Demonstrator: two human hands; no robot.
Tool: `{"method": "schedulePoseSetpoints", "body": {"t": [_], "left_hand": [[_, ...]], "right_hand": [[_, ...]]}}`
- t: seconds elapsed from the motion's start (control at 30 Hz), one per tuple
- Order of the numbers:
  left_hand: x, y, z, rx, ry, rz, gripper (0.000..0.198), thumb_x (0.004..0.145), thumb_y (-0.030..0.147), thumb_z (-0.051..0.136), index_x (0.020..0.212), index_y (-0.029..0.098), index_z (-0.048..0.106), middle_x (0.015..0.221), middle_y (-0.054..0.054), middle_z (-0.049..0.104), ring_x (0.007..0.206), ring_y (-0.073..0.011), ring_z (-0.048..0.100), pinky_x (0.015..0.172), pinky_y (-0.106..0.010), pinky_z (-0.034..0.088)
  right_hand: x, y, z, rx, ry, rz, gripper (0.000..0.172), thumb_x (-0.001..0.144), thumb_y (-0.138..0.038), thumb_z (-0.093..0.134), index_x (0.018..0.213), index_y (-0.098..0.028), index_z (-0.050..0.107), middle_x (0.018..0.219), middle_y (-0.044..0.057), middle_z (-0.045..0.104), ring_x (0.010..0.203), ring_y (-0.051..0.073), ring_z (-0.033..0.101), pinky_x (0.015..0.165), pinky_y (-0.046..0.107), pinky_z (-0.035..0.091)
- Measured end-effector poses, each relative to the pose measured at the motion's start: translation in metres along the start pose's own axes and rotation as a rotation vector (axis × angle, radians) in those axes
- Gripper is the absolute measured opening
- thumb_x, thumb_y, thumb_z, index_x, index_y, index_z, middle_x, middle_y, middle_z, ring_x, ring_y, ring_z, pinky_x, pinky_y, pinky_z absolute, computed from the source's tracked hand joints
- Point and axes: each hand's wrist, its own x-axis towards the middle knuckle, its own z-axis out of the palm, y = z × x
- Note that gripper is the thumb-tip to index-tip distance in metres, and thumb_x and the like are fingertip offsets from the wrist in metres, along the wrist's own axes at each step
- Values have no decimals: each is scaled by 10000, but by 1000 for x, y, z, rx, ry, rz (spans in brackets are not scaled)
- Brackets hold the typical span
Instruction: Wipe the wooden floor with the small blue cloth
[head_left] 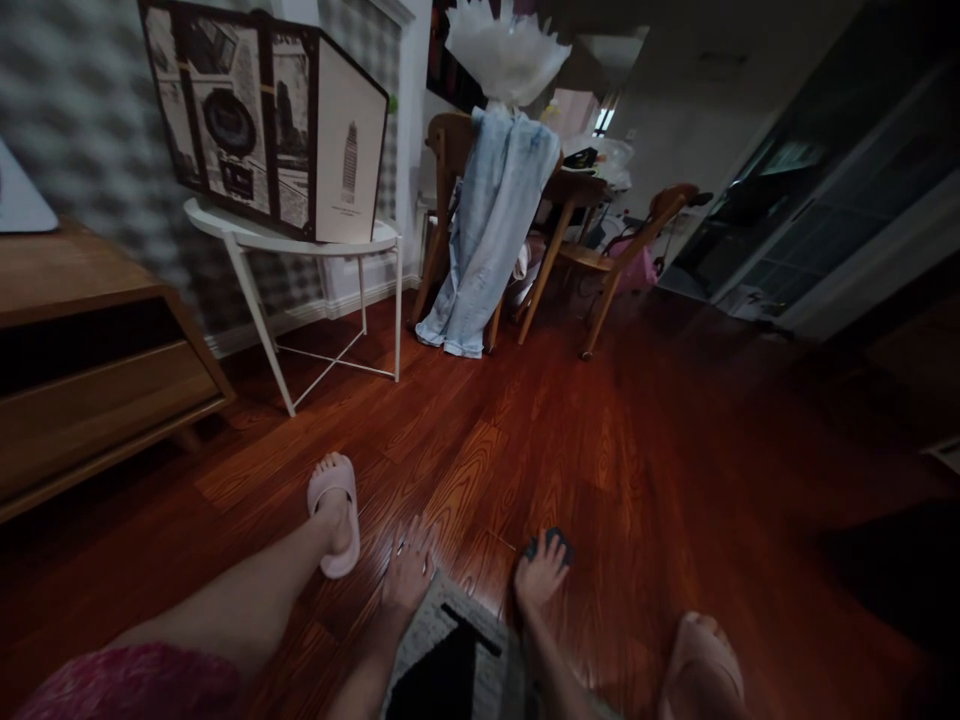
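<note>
My left hand (409, 572) is low in the middle of the head view, its fingers spread and slightly blurred over the wooden floor (600, 440). Nothing shows in it. Beside it, to the right, my right hand (541, 575) has its fingers over a small dark object (564, 549), whose kind I cannot make out. Between my forearms is a grey fabric piece with a black pattern (442, 625), cut off by the bottom edge. My feet, in pale pink slippers (343, 560), stand wide apart on either side.
A white side table (292, 243) bears a patterned trunk-like box (349, 140). Left of it stands a wooden cabinet (105, 400). Light blue jeans (487, 220) hang over a chair, with another wooden chair (611, 265) farther right. A dark shape (892, 560) lies at the right.
</note>
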Motion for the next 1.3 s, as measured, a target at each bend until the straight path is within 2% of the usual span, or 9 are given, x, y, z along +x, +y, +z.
{"method": "schedulePoseSetpoints", "body": {"t": [0.13,0.27,0.4,0.6,0.7,0.8,1.03,1.17,1.3], "left_hand": [[1,-1,-2,-1,-7,-2,663,910,173,393,1562,291,388,1611,-47,456,1502,-239,378,1269,-534,201],[2,-2,0,19,2,22,647,911,188,397,1551,287,414,1610,-47,456,1499,-232,385,1258,-519,235],[2,-4,1,26,8,29,656,915,189,389,1562,303,389,1621,-22,441,1509,-223,369,1261,-516,241],[3,-3,-5,5,-34,17,672,911,175,397,1567,317,372,1625,-33,434,1504,-233,379,1250,-527,261],[3,-2,-7,0,-53,0,679,908,166,396,1570,313,366,1631,-42,424,1508,-235,372,1259,-526,239],[3,-2,-9,-7,-61,-3,666,918,170,388,1570,302,369,1637,-49,411,1517,-238,356,1278,-529,187],[4,-2,-14,-16,-77,11,665,912,157,392,1564,288,386,1625,-52,432,1511,-235,368,1266,-522,234],[5,-1,-18,-14,-92,-7,646,917,166,393,1548,302,416,1628,-53,424,1506,-246,378,1251,-530,265],[6,-1,-18,-1,-106,-7,653,916,169,391,1552,314,403,1636,-48,408,1511,-240,372,1243,-533,282]], "right_hand": [[-54,-71,21,44,-152,-270,790,786,-156,432,1575,-176,396,1686,102,276,1582,287,128,1245,574,160],[-62,-93,29,67,-241,-520,727,841,-174,452,1563,-255,422,1681,39,300,1571,230,190,1260,495,163],[-13,-70,22,31,-211,-537,580,959,-318,391,1530,-268,477,1649,51,375,1555,224,240,1252,484,183],[67,-5,-5,-65,-132,-195,610,959,-308,280,1522,-196,486,1644,103,375,1558,251,216,1234,517,203],[65,10,-11,-65,-116,-172,623,941,-272,276,1520,-180,486,1653,96,357,1563,247,195,1239,507,198],[31,-2,-8,-57,-117,-175,630,913,-235,311,1508,-151,499,1649,115,363,1566,263,182,1240,517,194],[-48,-51,6,73,-254,-583,587,962,-318,423,1548,-278,444,1668,47,338,1559,238,233,1247,508,207],[-10,-32,-1,103,-256,-641,563,978,-468,456,1507,-283,504,1632,60,408,1529,248,306,1230,490,261],[57,25,-9,71,-167,-447,555,981,-418,367,1461,-220,561,1592,104,460,1522,266,314,1193,494,318]]}}
